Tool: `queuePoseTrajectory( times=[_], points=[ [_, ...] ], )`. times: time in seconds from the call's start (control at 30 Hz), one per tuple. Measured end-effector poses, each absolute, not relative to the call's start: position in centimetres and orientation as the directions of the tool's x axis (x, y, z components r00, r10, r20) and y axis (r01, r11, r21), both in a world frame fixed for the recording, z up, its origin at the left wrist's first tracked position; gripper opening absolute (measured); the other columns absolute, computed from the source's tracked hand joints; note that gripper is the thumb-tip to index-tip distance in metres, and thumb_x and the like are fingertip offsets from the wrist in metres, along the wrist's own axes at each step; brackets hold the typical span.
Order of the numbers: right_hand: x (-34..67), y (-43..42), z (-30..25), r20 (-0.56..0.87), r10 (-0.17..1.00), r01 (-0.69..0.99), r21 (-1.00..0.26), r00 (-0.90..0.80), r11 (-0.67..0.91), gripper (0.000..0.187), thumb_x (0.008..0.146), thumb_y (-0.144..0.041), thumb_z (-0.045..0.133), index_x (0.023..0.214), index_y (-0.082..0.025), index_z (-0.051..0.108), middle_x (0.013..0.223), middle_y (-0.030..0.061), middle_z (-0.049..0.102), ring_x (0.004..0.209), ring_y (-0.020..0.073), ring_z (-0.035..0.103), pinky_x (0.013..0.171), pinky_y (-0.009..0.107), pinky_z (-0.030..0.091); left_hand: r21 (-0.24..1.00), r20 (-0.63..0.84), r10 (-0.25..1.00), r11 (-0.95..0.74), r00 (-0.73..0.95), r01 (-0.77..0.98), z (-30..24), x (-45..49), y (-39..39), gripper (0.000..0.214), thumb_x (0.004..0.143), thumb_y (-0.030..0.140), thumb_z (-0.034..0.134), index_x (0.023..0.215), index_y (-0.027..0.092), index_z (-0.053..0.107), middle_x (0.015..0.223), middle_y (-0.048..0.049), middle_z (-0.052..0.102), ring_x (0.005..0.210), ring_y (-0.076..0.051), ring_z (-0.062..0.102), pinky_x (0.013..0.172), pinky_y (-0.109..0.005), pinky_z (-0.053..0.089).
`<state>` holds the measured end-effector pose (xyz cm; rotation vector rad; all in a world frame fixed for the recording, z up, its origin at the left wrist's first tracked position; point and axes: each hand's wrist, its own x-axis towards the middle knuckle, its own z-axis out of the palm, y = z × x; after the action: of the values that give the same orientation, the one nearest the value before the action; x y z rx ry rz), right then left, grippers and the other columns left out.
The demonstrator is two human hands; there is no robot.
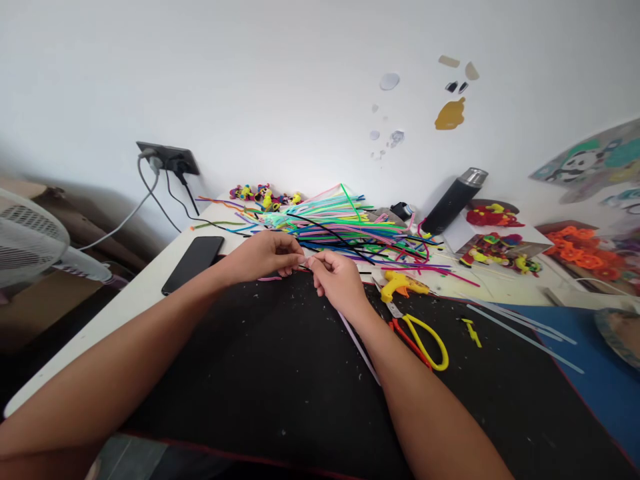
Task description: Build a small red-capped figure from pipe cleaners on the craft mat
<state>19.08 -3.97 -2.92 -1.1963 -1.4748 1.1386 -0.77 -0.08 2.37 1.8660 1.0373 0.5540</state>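
Over the top edge of the black mat, my left hand and my right hand meet at their fingertips, both closed in a pinch. A thin pipe cleaner seems to be between them; its short visible part is mostly covered by my fingers. From beneath my right hand a pale lilac pipe cleaner runs down towards my forearm; whether it is the same piece I cannot tell. Just beyond the hands lies a loose pile of multicoloured pipe cleaners.
Right of my hands are a yellow glue gun, scissors, a small yellow-green piece and pale sticks. A phone lies left. Behind stand a black flask, small colourful figures and orange pieces. A fan is far left.
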Motion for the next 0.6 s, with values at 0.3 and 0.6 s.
queuePoseTrajectory(
  times=[0.3,0.6],
  points=[
    [19.0,-4.0,-2.9,0.099,0.988,0.129,-0.985,-0.122,0.114,0.025,0.092,-0.042,0.060,0.083,-0.019,0.067,0.053,-0.0060,0.056,0.039,0.0095,0.051,0.041,0.020,0.037,0.910,-0.037,0.847,-0.191,0.530,0.369,1.0,-0.1,0.1,0.032,0.088,0.048,0.070,0.081,0.017,0.068,0.063,-0.0003,0.067,0.057,-0.014,0.063,0.053,-0.022,0.049],
    [18.6,-4.0,-2.9,0.106,0.993,0.021,-0.994,-0.049,0.107,0.026,0.091,-0.043,0.062,0.081,-0.019,0.065,0.046,-0.0076,0.051,0.035,0.0087,0.045,0.038,0.020,0.032,0.952,0.053,0.937,-0.151,0.345,0.265,0.0,1.7,-1.1,0.029,0.086,0.045,0.068,0.079,0.017,0.065,0.059,0.0031,0.059,0.051,-0.011,0.053,0.049,-0.022,0.038]
  ],
)
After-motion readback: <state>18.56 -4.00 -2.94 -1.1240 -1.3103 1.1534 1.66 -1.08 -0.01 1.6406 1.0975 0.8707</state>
